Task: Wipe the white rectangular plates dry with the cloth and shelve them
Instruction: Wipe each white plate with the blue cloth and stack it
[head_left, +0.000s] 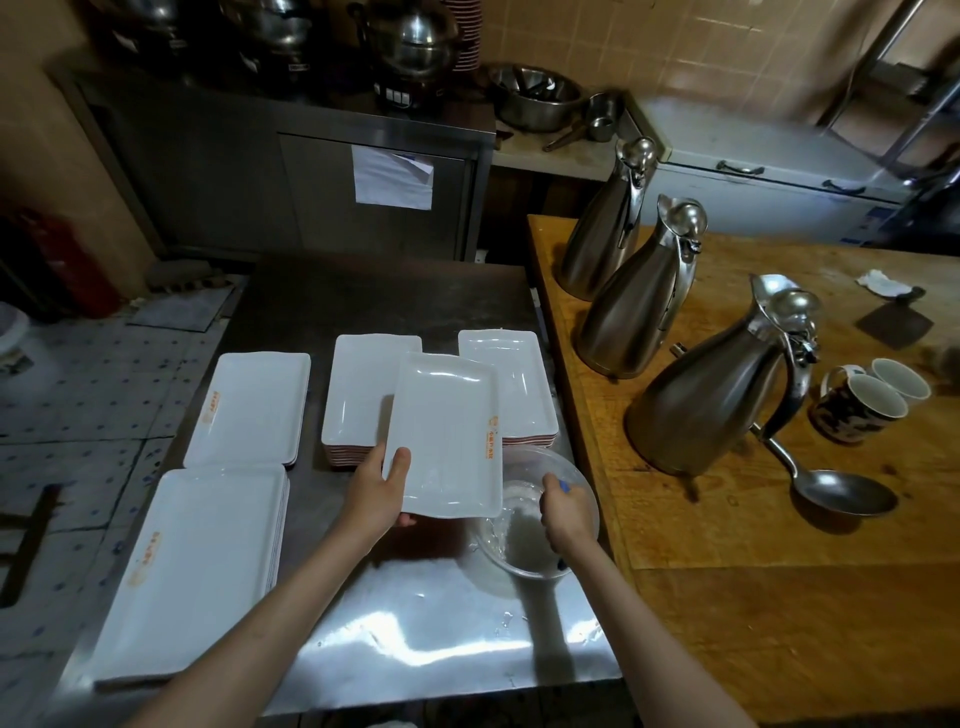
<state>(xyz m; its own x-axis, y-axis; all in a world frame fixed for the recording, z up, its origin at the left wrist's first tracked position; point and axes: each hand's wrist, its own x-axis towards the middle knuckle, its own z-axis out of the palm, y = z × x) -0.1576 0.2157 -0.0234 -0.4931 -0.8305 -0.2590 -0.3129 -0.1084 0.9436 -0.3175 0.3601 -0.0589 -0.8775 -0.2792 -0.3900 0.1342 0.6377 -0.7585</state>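
My left hand (376, 491) grips the near left corner of a white rectangular plate (447, 431) and holds it raised above the steel table (415, 639), thumb on top. My right hand (563, 512) reaches into a clear bowl (582, 488) with water and holds a pale cloth (524, 540) with blue trim. Two stacks of white plates stand behind the held plate, one stack (363, 389) to the left and another stack (511, 379) to the right. Further left lie a far stack (254, 410) and a near stack (192, 566).
A wooden table (779, 597) on the right carries three steel jugs (711, 395), two mugs (872, 397), a ladle (836, 491) and a cleaver (893, 322). A steel cabinet (322, 176) with pots stands behind. Tiled floor (78, 405) lies to the left.
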